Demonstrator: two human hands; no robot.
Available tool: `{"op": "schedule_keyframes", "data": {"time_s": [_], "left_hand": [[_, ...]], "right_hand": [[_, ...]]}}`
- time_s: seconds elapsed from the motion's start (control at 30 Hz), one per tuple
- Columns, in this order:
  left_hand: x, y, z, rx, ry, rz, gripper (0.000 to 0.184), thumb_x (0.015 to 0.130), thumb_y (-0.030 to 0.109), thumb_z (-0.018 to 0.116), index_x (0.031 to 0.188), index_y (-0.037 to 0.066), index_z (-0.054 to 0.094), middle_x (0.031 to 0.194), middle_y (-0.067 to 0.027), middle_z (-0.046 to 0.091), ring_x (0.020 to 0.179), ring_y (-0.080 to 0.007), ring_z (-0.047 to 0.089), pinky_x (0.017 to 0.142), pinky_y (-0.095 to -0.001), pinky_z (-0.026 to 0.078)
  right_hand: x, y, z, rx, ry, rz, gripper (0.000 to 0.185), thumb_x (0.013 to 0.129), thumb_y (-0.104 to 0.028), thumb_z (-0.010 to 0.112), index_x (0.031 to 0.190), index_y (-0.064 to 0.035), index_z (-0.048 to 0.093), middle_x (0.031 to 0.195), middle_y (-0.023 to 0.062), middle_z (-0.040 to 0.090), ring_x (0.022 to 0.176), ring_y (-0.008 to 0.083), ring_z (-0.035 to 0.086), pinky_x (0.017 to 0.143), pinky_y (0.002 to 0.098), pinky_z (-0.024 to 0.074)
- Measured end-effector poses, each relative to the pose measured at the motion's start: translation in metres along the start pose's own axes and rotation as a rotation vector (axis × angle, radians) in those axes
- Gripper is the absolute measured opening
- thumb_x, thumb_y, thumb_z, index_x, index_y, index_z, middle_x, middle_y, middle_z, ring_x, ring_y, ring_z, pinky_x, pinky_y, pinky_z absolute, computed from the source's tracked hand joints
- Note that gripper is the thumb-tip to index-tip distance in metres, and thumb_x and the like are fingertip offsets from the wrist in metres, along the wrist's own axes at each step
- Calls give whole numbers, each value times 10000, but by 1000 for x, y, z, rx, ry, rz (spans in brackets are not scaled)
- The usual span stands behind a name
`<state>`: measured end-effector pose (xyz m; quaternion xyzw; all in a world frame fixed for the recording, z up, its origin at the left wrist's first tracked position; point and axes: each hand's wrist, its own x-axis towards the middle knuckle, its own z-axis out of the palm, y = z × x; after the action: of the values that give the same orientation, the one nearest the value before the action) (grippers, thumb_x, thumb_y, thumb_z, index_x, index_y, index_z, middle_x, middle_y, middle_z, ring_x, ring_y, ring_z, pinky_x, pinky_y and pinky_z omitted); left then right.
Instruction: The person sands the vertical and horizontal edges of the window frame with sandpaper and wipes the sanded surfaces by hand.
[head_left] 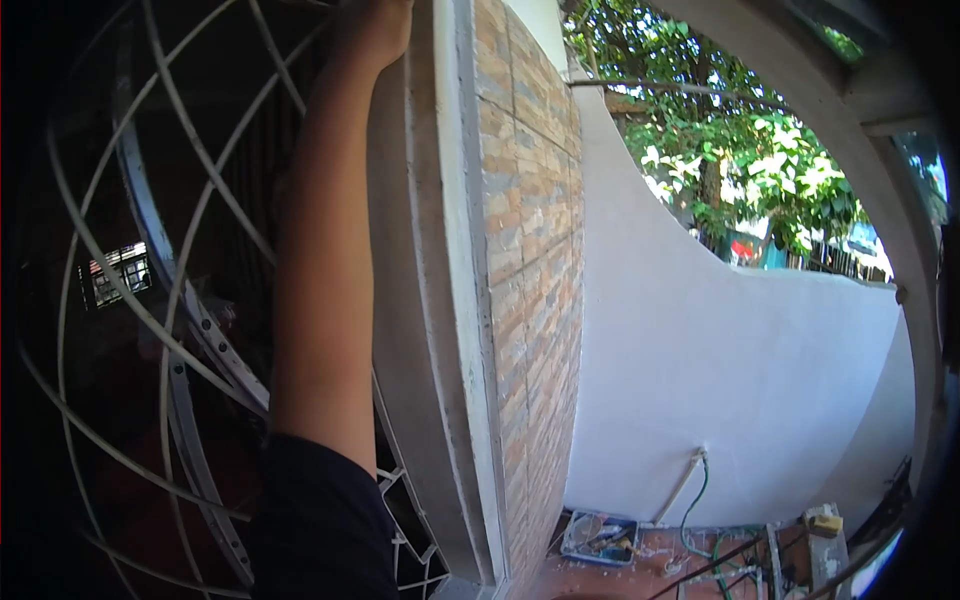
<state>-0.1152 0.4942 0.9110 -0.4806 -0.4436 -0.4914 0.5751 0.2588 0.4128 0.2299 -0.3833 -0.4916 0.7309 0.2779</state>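
My left arm, in a dark sleeve, reaches straight up past the window frame. Only part of my left hand shows at the top edge, close to the upper part of the pale window frame. Its fingers are out of sight, so I cannot tell whether it grips anything. Behind the arm is a white metal window grille of crossing curved bars, with a dark room beyond it. A blue-grey metal strip with holes stands among the bars. My right hand is not in view.
A stone-tiled wall adjoins the frame, then a white curved wall. On the reddish floor lie a paint-stained tray, a green hose and a splattered wooden stand with a yellowish block. Trees grow beyond the wall.
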Motion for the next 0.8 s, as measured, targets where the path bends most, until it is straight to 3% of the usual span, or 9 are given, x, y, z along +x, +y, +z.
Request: {"op": "schedule_keyframes", "data": {"time_s": [0.03,0.07,0.1,0.17,0.2,0.3,0.43,0.6,0.8], "left_hand": [[-15,3,1,26,-61,39,491,1043,329,380,1210,-61,628,1195,-334,608,1169,-463,567,1027,-502,427],[-24,1,9,31,-81,79,493,1043,331,379,1212,-61,627,1199,-333,606,1172,-463,566,1028,-502,426],[-32,-2,17,31,-93,96,495,1043,333,378,1213,-61,626,1203,-333,604,1174,-463,565,1029,-503,425],[-55,-16,27,32,-130,113,500,1044,337,376,1217,-60,624,1210,-333,600,1178,-463,562,1031,-503,424],[-71,-17,40,16,-150,104,502,1044,340,375,1218,-60,623,1214,-332,598,1181,-463,561,1033,-504,423],[-127,-33,49,13,-212,72,508,1044,346,372,1223,-60,619,1225,-332,592,1187,-462,558,1036,-505,421],[-213,-45,55,-17,-309,15,516,1044,354,368,1230,-59,615,1240,-331,584,1196,-462,553,1041,-506,418],[-347,-85,35,-48,-461,-101,526,1045,364,363,1238,-58,610,1259,-330,574,1208,-461,547,1047,-507,414],[-474,-121,-30,-15,-620,-265,539,1046,377,357,1248,-57,604,1281,-328,562,1221,-460,540,1053,-509,410]], "right_hand": [[-3,-1,0,-11,14,5,399,950,-280,667,1278,-57,622,1248,102,631,1129,220,603,914,353,491],[-7,0,0,-35,60,-6,285,936,-200,700,1177,-48,686,1132,121,681,1060,192,637,891,321,504],[-2,7,-11,-73,-14,108,391,986,-261,632,1263,15,621,1217,109,667,1105,195,636,896,355,517],[3,14,-19,-141,15,87,438,963,-297,666,1292,-12,616,1240,96,658,1110,184,626,905,356,509],[4,14,-20,-84,57,34,476,932,-381,696,1276,-57,640,1221,67,666,1107,175,599,876,327,491],[6,19,-21,16,144,-82,504,930,-396,694,1304,-65,622,1234,61,659,1117,187,596,878,333,493],[-4,24,-13,-39,93,-9,506,935,-397,683,1314,-69,616,1244,74,650,1128,196,588,884,343,494],[-15,29,-17,-195,29,-28,531,927,-392,692,1293,-17,610,1230,134,654,1135,220,607,937,347,495],[-10,39,-19,-41,267,-103,525,920,-382,700,1271,-2,614,1206,150,665,1112,227,631,946,349,498]]}}
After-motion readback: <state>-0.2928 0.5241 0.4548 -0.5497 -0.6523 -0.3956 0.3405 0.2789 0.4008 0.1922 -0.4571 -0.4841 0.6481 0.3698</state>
